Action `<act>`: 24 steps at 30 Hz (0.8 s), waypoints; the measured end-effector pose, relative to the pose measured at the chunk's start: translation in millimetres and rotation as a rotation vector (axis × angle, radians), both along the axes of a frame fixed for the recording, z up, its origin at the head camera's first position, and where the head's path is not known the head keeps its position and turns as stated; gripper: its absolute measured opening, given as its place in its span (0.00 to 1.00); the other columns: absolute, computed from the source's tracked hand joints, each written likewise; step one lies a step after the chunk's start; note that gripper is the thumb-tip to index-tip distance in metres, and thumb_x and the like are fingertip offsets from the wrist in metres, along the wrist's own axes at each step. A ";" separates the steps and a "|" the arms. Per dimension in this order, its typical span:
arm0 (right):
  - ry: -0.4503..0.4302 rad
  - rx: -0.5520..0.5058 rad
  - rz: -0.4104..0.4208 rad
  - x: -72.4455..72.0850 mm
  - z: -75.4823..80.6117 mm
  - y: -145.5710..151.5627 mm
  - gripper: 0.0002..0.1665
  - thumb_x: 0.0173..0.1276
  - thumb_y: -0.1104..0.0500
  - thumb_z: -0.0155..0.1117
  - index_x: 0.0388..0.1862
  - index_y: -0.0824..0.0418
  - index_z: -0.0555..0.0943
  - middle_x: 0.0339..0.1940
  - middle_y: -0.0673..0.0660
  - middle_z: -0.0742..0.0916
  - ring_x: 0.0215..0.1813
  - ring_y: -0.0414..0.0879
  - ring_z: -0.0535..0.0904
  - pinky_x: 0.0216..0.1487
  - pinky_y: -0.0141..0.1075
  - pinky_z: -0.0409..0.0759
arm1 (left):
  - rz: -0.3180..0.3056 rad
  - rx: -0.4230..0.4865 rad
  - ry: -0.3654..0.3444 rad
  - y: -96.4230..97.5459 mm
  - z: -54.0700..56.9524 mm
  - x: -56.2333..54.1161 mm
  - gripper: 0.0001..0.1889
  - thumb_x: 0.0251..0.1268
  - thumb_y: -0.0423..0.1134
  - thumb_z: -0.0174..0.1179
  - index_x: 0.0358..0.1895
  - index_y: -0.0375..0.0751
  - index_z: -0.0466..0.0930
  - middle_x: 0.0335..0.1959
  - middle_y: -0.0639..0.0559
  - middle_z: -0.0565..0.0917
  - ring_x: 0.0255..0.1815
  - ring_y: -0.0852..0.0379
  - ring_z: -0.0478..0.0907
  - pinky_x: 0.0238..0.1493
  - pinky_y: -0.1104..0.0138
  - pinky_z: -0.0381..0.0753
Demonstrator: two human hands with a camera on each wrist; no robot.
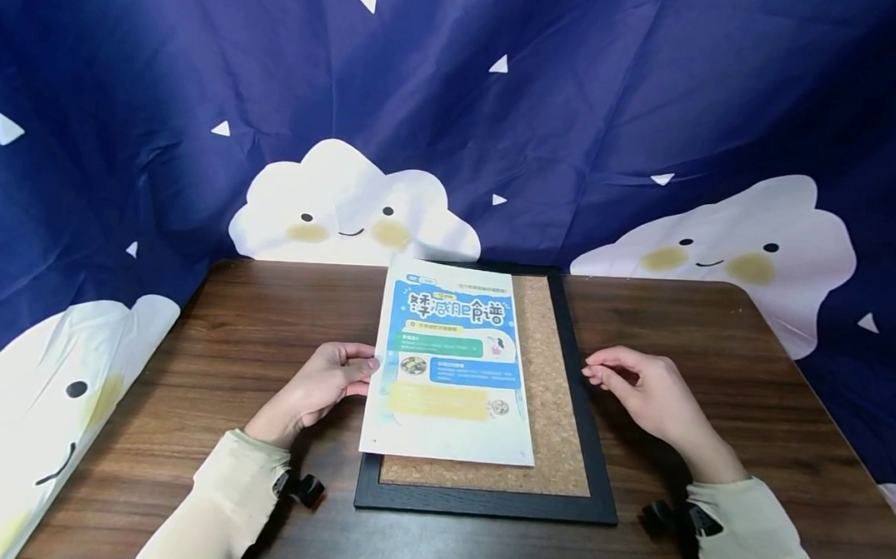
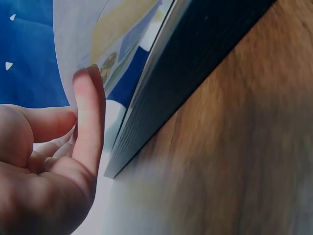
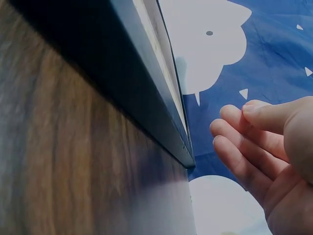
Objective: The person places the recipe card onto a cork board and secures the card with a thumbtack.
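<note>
My left hand [image 1: 322, 384] pinches a printed paper poster [image 1: 449, 421] by its left edge, with the thumb on top. In the left wrist view the sheet [image 2: 73, 44] bends slightly between thumb and fingers. Its print is blue, green and yellow with large characters. The poster lies over a cork board [image 1: 556, 384] with a black frame [image 1: 483, 502], tilted a little and covering much of the left side. Beside the frame's right edge is my right hand [image 1: 642, 388], its fingers loosely bent. Nothing is held in that hand [image 3: 274, 152], as the right wrist view shows.
Under the board is a dark brown wooden table [image 1: 722, 366]. A navy cloth [image 1: 545, 109] with white triangles and smiling clouds hangs behind it. Each wrist carries a small black device, one on the left wrist [image 1: 299, 488] and one on the right [image 1: 681, 519].
</note>
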State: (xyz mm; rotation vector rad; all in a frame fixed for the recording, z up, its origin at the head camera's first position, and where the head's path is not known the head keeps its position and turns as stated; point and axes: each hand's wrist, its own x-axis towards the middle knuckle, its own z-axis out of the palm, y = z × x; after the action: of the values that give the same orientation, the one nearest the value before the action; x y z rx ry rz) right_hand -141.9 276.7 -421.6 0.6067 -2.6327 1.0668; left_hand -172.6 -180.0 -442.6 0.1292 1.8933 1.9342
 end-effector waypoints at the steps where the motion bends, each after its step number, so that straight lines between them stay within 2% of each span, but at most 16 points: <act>1: -0.003 -0.001 0.002 -1.2 -0.3 -1.4 0.08 0.73 0.74 0.69 0.47 0.67 0.90 0.39 0.57 0.95 0.38 0.38 0.90 0.41 0.21 0.85 | -0.005 0.001 0.001 1.9 -0.5 -0.2 0.22 0.83 0.25 0.51 0.70 0.10 0.67 0.45 0.46 0.90 0.40 0.61 0.90 0.46 0.70 0.91; 6: -0.018 0.030 -0.001 -6.0 0.1 -9.2 0.08 0.74 0.73 0.69 0.48 0.67 0.90 0.38 0.55 0.95 0.37 0.47 0.90 0.39 0.27 0.87 | -0.022 -0.013 -0.003 11.0 -2.4 -1.7 0.21 0.84 0.25 0.50 0.70 0.11 0.68 0.47 0.43 0.90 0.40 0.61 0.90 0.47 0.70 0.91; 9: -0.057 0.056 0.001 -9.5 2.4 -14.2 0.08 0.75 0.71 0.69 0.49 0.66 0.90 0.39 0.55 0.95 0.38 0.49 0.90 0.40 0.29 0.87 | -0.034 -0.024 -0.002 15.4 -2.3 -2.4 0.21 0.84 0.25 0.50 0.70 0.11 0.68 0.48 0.40 0.90 0.40 0.60 0.90 0.47 0.69 0.91; 15: -0.135 0.088 0.014 -19.6 7.4 -24.2 0.08 0.77 0.68 0.69 0.51 0.65 0.90 0.42 0.55 0.95 0.42 0.46 0.91 0.44 0.29 0.88 | -0.037 -0.048 0.000 23.3 -2.3 -4.6 0.20 0.83 0.25 0.50 0.69 0.12 0.69 0.51 0.34 0.90 0.40 0.60 0.90 0.47 0.68 0.91; 24: -0.119 0.065 0.043 -32.0 9.3 -35.3 0.06 0.75 0.66 0.72 0.48 0.63 0.90 0.38 0.53 0.93 0.37 0.40 0.85 0.40 0.30 0.85 | -0.063 -0.124 0.035 32.5 -0.9 -7.2 0.21 0.82 0.24 0.52 0.69 0.10 0.70 0.55 0.22 0.87 0.42 0.56 0.91 0.46 0.65 0.92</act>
State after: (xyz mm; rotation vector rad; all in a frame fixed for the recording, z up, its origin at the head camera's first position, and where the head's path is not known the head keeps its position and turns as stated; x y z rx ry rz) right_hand -173.9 241.4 -412.2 0.6352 -2.7788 1.0640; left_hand -179.8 -147.5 -443.5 0.1838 2.0015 1.7793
